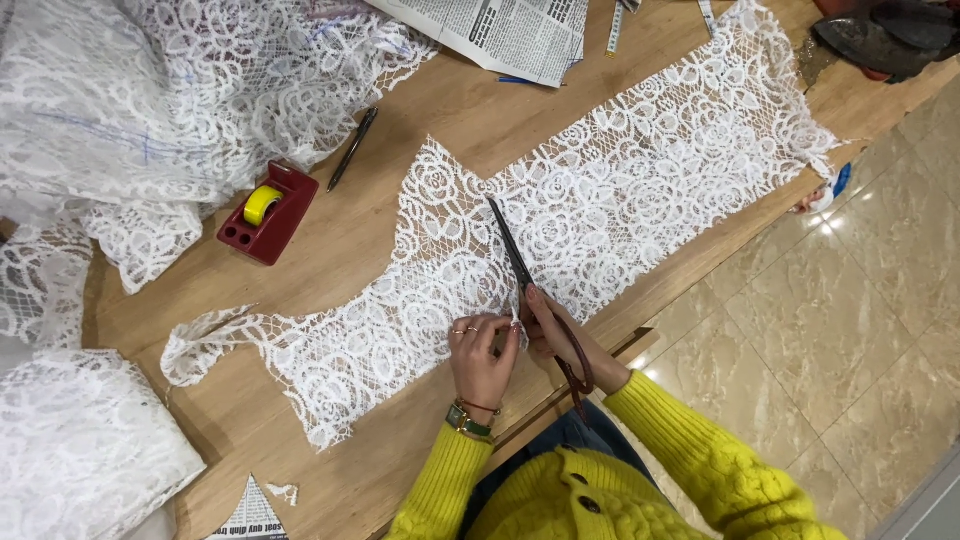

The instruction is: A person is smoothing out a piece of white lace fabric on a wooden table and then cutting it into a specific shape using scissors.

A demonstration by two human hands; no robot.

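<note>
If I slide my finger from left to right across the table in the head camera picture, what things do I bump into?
Heap of white lace → red tape dispenser → black pen → left hand → scissors in the right hand → dark iron.

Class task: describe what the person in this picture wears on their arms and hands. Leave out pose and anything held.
Both arms are covered by bright yellow, chunky knit sleeves with a bobbled texture and ribbed cuffs. The left hand has thin rings on its fingers, and that wrist carries a gold-toned watch with a green face beside a slim bangle. The right hand shows no jewellery that I can make out.
</note>
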